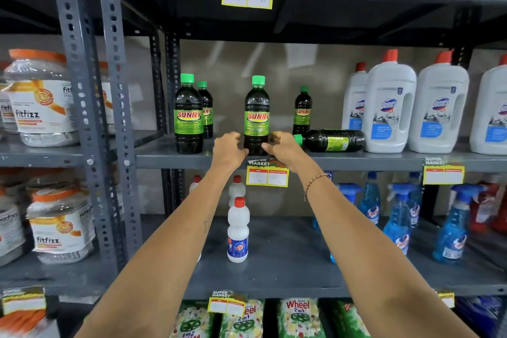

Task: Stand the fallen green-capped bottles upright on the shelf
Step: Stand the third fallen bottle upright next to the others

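A dark green-capped Sunny bottle [256,115] stands upright at the front of the grey shelf [356,160]. My left hand [230,149] and my right hand [279,145] both clasp its base from either side. One more green-capped bottle [330,140] lies on its side just to the right, cap pointing left, close to my right hand. Three other Sunny bottles stand upright: one at the left front [189,115], one behind it [206,107], one further back [302,111].
White Domex jugs [389,107] with red caps stand to the right of the fallen bottle. Fitfizz jars [41,101] fill the left rack. A price tag [267,174] hangs under my hands. Below are white red-capped bottles [238,230] and blue spray bottles [397,217].
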Motion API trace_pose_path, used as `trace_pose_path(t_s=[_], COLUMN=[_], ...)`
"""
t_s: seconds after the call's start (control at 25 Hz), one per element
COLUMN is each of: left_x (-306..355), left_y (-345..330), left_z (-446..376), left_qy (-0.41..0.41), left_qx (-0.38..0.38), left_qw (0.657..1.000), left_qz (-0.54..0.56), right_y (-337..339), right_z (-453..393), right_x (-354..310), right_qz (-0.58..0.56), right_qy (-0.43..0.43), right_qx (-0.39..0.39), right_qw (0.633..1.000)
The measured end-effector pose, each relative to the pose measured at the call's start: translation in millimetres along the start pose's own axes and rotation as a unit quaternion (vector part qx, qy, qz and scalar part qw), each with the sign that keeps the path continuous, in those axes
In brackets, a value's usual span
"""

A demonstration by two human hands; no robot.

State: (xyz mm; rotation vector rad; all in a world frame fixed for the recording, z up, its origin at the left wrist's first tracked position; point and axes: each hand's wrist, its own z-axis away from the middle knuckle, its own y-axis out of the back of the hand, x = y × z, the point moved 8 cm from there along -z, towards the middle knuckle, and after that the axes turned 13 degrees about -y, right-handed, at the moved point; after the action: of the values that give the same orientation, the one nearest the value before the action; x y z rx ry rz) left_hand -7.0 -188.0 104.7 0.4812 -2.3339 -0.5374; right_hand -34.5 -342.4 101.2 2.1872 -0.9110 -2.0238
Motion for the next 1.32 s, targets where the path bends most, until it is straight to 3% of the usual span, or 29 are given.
trace_pose_path(t_s=[0.16, 0.24, 0.28, 0.4, 0.52, 0.68, 0.84, 1.08, 1.32], left_x=[42, 61, 85, 90, 87, 81, 73, 75, 80], left_y=[14, 2, -33, -75, -85, -125, -146, -155, -151], left_z=[24, 33, 23, 29, 32, 33, 34, 26, 30], left_qy=[-0.134, -0.202, -0.255, -0.263, -0.312, -0.300, -0.287, -0.265, -0.279], left_qx=[0.168, 0.176, 0.137, 0.109, 0.134, 0.072, 0.088, 0.093, 0.146], left_qw=[0.975, 0.959, 0.956, 0.957, 0.930, 0.917, 0.903, 0.891, 0.870], left_qz=[-0.056, -0.089, -0.050, -0.047, -0.144, -0.254, -0.308, -0.358, -0.380], right_y=[22, 38, 81, 126, 132, 142, 154, 155, 159], right_z=[11, 11, 12, 9, 2, -10, -31, -65, -65], right_x=[-8, -10, 4, 13, 6, 23, 39, 30, 28], right_qz=[0.039, 0.077, 0.078, 0.156, 0.263, 0.376, 0.452, 0.544, 0.434], right_qy=[0.034, 0.056, 0.041, 0.054, 0.059, -0.002, -0.043, 0.026, 0.081], right_qx=[0.069, 0.101, 0.174, 0.236, 0.217, 0.099, 0.039, 0.027, -0.001], right_qw=[0.996, 0.990, 0.981, 0.958, 0.938, 0.921, 0.890, 0.838, 0.897])
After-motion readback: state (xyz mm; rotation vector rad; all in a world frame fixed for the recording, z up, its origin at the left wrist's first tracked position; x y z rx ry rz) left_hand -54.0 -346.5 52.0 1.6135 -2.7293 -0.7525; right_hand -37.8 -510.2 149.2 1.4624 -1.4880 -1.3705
